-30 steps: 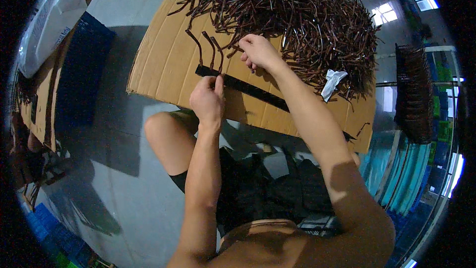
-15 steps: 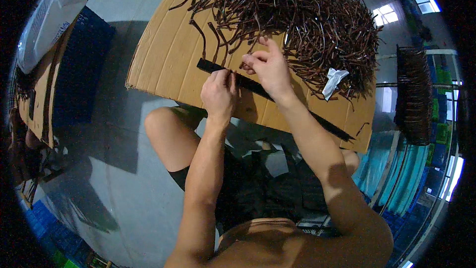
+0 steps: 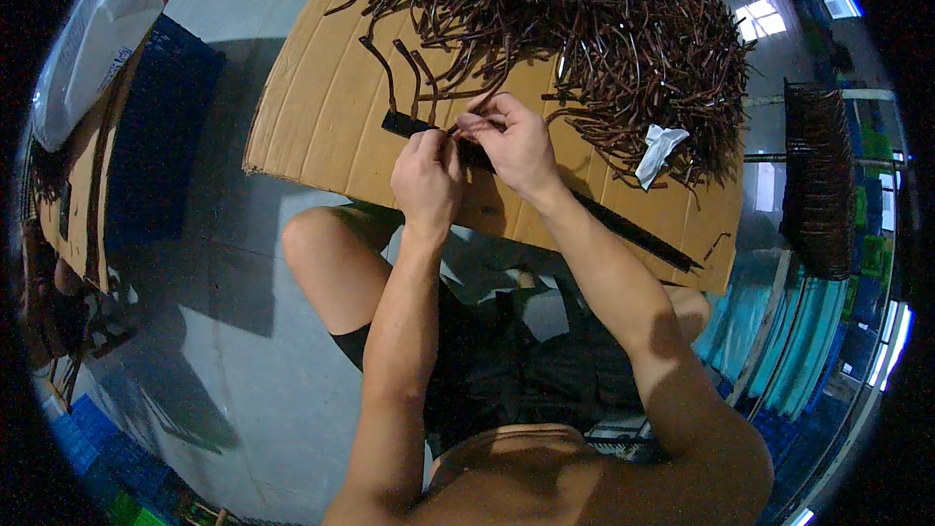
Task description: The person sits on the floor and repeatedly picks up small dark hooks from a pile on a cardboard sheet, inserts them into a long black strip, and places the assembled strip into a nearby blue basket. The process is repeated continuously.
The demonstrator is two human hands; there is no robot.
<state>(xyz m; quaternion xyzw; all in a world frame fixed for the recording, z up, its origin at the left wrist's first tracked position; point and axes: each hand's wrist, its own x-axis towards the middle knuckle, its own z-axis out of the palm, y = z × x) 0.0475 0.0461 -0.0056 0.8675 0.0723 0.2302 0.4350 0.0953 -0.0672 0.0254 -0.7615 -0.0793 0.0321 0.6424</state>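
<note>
A wide brown cardboard sheet (image 3: 312,107) lies in front of the person's knees. On its far side sits a big messy heap of thin, bent, dark brown sticks (image 3: 594,29). Nearer the person is a long, flat black bar (image 3: 643,236), lying slantwise on the cardboard, partly hidden by the hands and right arm. The left hand (image 3: 426,180) is curled in at the bar near its left end; I can't tell what its fingers pinch. The right hand (image 3: 521,151) is just beside it, fingertips squeezed together. A crumpled white paper scrap (image 3: 660,153) rests on the heap's near edge. Three shiny brown bent sticks (image 3: 378,63) reach away from the bar's left end, so it looks like only a little is done. The bar's right part looks bare, and lots of sticks are left. The right fingertips seem to hold one thin brown stick (image 3: 482,100).
</note>
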